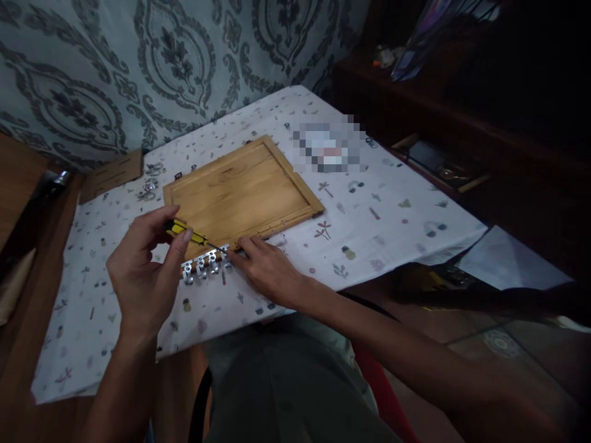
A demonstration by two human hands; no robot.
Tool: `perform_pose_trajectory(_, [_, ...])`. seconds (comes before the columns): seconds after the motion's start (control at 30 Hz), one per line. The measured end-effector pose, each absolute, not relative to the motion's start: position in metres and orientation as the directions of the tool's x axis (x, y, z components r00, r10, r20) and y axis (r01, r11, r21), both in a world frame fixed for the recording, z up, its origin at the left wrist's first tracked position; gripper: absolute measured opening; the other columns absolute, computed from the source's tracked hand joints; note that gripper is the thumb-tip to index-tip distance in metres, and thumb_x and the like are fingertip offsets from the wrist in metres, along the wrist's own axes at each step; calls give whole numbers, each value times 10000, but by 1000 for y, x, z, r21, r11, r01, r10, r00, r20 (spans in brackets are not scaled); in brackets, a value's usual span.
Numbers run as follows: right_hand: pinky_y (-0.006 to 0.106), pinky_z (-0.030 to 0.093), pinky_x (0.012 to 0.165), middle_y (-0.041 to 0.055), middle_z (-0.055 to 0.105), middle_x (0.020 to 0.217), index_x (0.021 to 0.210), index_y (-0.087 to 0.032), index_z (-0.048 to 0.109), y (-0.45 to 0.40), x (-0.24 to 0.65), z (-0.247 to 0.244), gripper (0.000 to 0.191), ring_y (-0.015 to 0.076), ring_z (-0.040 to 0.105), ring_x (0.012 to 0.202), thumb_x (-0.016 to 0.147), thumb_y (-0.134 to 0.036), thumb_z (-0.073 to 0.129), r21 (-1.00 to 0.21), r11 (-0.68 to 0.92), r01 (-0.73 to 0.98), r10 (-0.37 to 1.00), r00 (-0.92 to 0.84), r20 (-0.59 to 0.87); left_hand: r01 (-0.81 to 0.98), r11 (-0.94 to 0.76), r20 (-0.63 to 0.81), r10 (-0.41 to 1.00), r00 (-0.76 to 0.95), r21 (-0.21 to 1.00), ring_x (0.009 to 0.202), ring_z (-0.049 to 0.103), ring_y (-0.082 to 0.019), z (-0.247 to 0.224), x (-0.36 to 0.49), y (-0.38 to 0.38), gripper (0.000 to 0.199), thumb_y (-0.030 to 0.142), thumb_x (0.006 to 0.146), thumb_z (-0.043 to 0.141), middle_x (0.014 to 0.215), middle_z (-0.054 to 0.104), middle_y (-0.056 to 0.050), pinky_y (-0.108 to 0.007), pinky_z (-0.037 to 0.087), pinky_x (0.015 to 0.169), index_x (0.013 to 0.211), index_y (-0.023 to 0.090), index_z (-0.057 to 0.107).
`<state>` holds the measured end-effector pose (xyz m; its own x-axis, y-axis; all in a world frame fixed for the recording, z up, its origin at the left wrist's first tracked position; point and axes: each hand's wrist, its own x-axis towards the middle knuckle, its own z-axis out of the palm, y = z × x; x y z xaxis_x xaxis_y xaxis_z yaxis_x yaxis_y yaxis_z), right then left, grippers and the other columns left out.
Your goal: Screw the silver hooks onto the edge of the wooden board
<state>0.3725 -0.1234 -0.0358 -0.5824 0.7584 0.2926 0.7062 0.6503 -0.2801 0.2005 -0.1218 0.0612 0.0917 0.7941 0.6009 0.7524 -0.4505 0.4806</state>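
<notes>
A yellow-and-black screwdriver [190,232] is held in my left hand [146,267], between thumb and fingers. Its thin shaft slants down to the right, toward a row of shiny metal clips [201,266] along the near edge of a framed wooden panel [240,184]. My right hand [270,271] rests at that same edge, fingers bent and pressed together by the screwdriver's tip and the right end of the clips. Its fingertips cover whatever they pinch there. The panel lies flat on the patterned white cloth.
The printed cloth [369,227] covers the table. Several loose metal pieces [150,184] lie left of the panel, near a brown cardboard piece [113,177]. A blurred-out item [329,144] sits at the back right. Dark furniture with an open drawer [443,163] stands to the right.
</notes>
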Motion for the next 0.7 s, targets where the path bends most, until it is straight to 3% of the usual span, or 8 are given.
perform_pose_trajectory(0.37, [349,466,794,123,558,1079,1170,-124,560,-124,373,-36,258,243,496,982,944,-139,437,-271,648,712,760,-577,300,711,-403,536,843,42,577,917,634,-156,58,203,-124,291,271,850,653,1012,639,-9,-310,560,778,1138,306,624])
perform_pose_trajectory(0.7, [349,459,783,129,556,1084,1172,-129,559,-123,372,-39,263,244,483,979,936,-122,442,-279,651,706,755,-569,325,708,-425,518,850,97,565,942,657,-166,56,201,-120,292,285,881,604,1052,680,-17,-343,559,852,1173,287,610])
